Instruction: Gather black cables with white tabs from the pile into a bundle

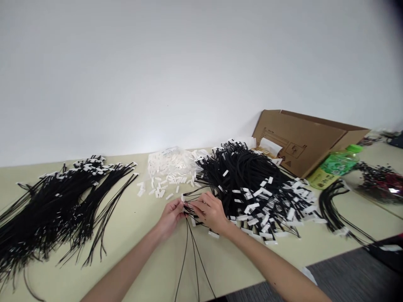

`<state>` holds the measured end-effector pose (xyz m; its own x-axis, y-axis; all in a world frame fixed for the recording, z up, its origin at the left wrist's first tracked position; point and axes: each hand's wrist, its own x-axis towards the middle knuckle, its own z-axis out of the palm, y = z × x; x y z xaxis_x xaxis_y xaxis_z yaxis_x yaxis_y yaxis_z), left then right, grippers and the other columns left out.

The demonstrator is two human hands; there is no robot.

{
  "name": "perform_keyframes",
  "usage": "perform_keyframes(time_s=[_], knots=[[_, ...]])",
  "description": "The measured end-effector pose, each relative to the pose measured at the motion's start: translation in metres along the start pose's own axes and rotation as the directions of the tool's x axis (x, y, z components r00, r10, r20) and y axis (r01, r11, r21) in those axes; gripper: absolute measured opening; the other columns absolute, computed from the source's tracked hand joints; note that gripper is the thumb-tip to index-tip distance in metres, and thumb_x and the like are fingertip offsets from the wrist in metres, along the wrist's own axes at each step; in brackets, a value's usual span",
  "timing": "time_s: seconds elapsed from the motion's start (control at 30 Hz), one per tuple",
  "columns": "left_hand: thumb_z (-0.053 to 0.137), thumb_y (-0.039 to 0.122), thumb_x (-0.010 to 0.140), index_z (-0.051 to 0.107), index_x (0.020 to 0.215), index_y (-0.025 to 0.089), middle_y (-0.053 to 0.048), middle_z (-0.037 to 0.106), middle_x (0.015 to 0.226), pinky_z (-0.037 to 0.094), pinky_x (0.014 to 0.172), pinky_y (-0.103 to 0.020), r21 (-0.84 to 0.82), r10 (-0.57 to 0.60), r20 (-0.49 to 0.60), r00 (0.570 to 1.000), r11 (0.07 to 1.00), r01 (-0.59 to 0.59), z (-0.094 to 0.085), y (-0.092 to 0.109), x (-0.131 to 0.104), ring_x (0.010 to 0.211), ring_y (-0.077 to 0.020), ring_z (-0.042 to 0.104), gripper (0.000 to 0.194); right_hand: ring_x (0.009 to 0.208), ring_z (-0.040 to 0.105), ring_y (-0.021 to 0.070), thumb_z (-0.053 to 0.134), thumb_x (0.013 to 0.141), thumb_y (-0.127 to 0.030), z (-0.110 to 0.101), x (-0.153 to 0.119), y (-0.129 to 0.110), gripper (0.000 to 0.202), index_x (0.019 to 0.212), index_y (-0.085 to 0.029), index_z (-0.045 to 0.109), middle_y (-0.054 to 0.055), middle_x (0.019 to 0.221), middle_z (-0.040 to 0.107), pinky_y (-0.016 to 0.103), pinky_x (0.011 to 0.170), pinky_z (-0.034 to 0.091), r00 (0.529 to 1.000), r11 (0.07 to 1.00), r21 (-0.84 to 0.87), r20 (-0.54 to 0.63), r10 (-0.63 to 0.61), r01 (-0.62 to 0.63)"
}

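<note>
Near the middle of the table, my left hand (171,216) pinches a small white connector (183,198) between thumb and fingers. Black wires (195,247) run from it, some hanging down toward the table's front edge. My right hand (210,209) is closed on the black wires just right of the connector; its fingertips partly hide them. Loose white connectors (161,187) lie beyond my left hand, in front of a clear plastic bag (171,161) of similar pieces. A big pile of black wires with white connectors (242,176) lies beside my right hand.
Another heap of black wires (72,197) covers the table's left side. At the right are an open cardboard box (299,138), a green-labelled bottle (335,167) lying tilted, a curved wire bundle (330,209) and a bag of small dark parts (382,182). A white wall (157,75) stands behind.
</note>
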<state>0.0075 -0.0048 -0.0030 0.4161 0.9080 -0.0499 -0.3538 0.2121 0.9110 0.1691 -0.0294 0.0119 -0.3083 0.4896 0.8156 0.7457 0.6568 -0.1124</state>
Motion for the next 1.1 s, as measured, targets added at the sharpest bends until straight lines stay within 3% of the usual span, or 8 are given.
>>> perform_keyframes(time_s=[1.1], knots=[[0.067,0.036,0.066,0.066,0.072,0.012,-0.006,0.062,0.071,0.043,0.057,-0.025,0.045,0.001,-0.016,1.000,0.999,0.000,0.0063,0.0037,-0.0002,0.064,-0.0148,0.054,0.024,0.064,0.044,0.0132,0.053,0.081,-0.021,-0.0005,-0.0038,0.0019,0.011,0.077,-0.018,0.063,0.003,0.065,0.054,0.026,0.058,0.037,0.997,0.996,0.053,-0.003,0.072,-0.071]])
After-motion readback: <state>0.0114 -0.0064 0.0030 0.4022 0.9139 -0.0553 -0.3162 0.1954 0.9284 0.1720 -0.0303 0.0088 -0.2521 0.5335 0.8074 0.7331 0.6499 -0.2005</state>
